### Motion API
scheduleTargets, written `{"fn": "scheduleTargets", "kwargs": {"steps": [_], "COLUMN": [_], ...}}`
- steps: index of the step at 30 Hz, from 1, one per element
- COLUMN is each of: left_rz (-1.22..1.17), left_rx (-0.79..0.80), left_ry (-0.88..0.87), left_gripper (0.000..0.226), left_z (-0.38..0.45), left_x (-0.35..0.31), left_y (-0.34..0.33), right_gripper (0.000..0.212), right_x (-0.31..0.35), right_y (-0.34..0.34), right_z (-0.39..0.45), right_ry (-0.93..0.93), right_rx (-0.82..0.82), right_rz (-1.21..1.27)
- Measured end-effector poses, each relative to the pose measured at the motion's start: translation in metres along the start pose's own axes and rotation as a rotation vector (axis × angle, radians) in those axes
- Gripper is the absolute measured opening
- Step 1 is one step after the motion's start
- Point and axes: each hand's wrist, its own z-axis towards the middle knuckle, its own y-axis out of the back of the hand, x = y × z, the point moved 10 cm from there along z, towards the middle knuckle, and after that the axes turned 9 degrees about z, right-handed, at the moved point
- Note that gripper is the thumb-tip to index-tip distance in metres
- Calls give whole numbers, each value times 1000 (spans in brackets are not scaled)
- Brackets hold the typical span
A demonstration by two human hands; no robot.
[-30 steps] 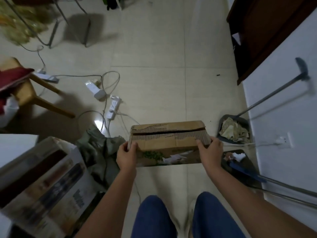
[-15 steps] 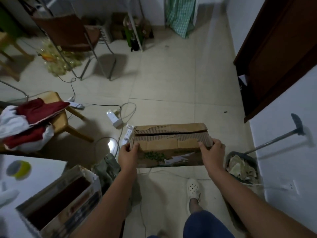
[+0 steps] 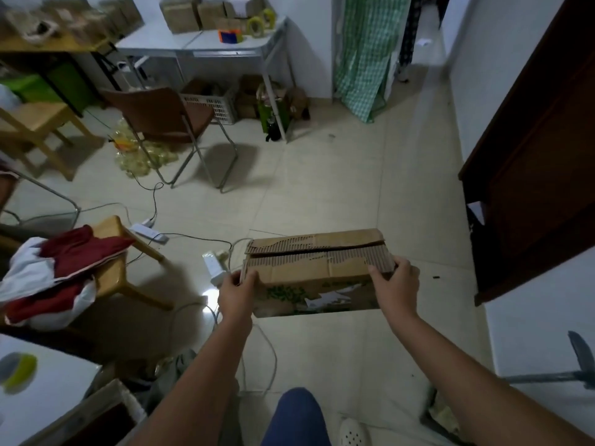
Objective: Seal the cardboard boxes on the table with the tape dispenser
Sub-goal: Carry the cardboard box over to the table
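1. I hold the cardboard box (image 3: 317, 272) in the air in front of me, above the tiled floor (image 3: 322, 175) and clear of any table – my left hand (image 3: 236, 292) grips its left end, my right hand (image 3: 396, 284) grips its right end, fingers curled over the top edges.
2. The box's top flaps lie nearly shut, with a dark slit between them; the paper along that seam is torn and no tape shows on it.
3. I judge this the carrying step: the box is not yet set down, and sealing has not begun.
4. Far beyond the box stands a white table (image 3: 206, 43) with more boxes (image 3: 190, 12), rolls of tape (image 3: 257, 24) and a small orange thing I cannot make out – perhaps the dispenser.
5. Left of the box and nearer to me is the corner of another white table (image 3: 64, 387) with a blurred tape roll (image 3: 17, 370) on it.
6. Next move, as I see it: set the box flat on a table, press the flaps together, then free one hand for the dispenser.
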Motion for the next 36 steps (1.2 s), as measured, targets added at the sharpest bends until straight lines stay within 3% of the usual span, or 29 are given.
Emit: {"fn": "scheduleTargets", "kwargs": {"steps": [7, 18, 27, 36], "left_rz": [-24, -29, -63, -96], "left_rx": [-3, -49, -51, -127], "left_ry": [-37, -43, -60, -69], "left_gripper": [27, 35, 33, 32], "left_z": [60, 239, 346, 455], "left_x": [-63, -184, -264, -357], "left_y": [-30, -30, -57, -109], "right_gripper": [45, 45, 47, 46], "right_x": [42, 160, 227, 294], "right_y": [-34, -163, -230, -304], "right_z": [77, 214, 323, 476], "right_ry": [24, 52, 87, 134], "right_rx": [9, 32, 29, 135], "right_rz": [-2, -14, -6, 3]}}
